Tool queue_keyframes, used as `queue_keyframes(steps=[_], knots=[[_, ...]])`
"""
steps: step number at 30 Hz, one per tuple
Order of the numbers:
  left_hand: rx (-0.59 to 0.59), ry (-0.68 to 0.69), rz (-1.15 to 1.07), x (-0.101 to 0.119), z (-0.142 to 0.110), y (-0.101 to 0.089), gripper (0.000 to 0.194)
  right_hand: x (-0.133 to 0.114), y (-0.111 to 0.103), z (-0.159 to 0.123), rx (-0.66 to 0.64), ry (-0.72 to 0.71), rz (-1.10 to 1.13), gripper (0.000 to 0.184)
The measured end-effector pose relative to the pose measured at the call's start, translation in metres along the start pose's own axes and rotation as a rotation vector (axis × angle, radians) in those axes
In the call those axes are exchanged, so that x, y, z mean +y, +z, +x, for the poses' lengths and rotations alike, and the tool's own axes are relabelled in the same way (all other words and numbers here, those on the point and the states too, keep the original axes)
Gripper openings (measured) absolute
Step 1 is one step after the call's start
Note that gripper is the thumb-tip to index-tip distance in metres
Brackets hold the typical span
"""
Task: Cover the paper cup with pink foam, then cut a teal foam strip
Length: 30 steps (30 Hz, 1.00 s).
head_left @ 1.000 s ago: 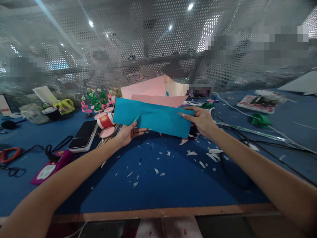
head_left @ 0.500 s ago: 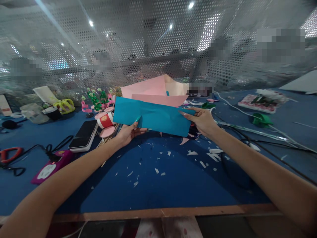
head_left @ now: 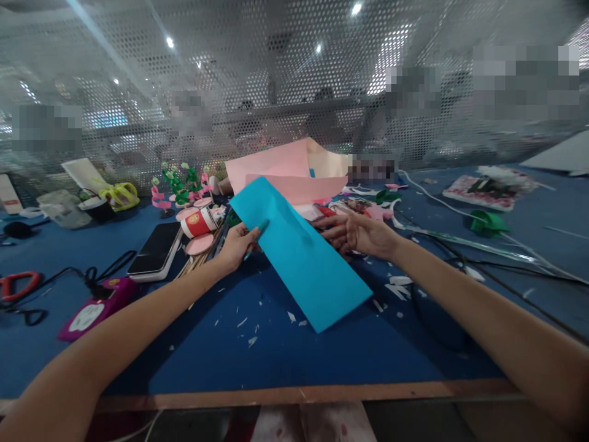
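A blue strip of paper slants down to the right over the table, pinched near its upper left edge by my left hand. The thumb lies on top of the strip and the other fingers are beneath it. My right hand is beside the strip's right edge, fingers apart and partly curled, with its fingertips close to the paper or just behind it. Behind the strip lie large pink sheets. A red item shows just beyond my right fingers, too small to name.
White paper scraps litter the blue table. To the left are a red and white paper cup, a black and white device, a purple power strip and small craft flowers. Cables and green ribbon lie right.
My right hand has let go of the blue strip's right end. The strip has swung down at the right, and my left hand still holds it.
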<state>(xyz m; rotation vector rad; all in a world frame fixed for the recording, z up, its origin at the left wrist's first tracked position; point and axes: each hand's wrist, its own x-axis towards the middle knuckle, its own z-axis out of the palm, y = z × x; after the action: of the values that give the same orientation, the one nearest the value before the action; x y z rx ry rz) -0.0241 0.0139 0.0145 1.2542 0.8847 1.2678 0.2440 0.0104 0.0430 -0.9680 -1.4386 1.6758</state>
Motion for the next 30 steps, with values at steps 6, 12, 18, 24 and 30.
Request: queue_keyframes(steps=[6,12,18,24,30], knots=[[-0.155,-0.003,0.135,-0.002,-0.004,0.004,0.024,0.007,0.028,-0.002,-0.007,0.134,-0.093,0.035],[-0.188,0.001,0.062,-0.002,-0.003,0.002,0.038,0.012,0.041,0.001,0.15,0.046,-0.038,0.033],[-0.328,-0.077,0.074,-0.005,-0.001,0.0,0.047,0.014,0.041,0.001,0.165,0.042,0.006,0.031],[-0.422,-0.073,0.153,-0.008,-0.001,-0.002,0.046,0.013,0.045,-0.001,0.004,0.148,-0.009,0.043],[-0.39,-0.039,0.201,-0.008,0.0,-0.002,0.035,0.018,0.04,0.001,-0.004,0.11,0.006,0.046]])
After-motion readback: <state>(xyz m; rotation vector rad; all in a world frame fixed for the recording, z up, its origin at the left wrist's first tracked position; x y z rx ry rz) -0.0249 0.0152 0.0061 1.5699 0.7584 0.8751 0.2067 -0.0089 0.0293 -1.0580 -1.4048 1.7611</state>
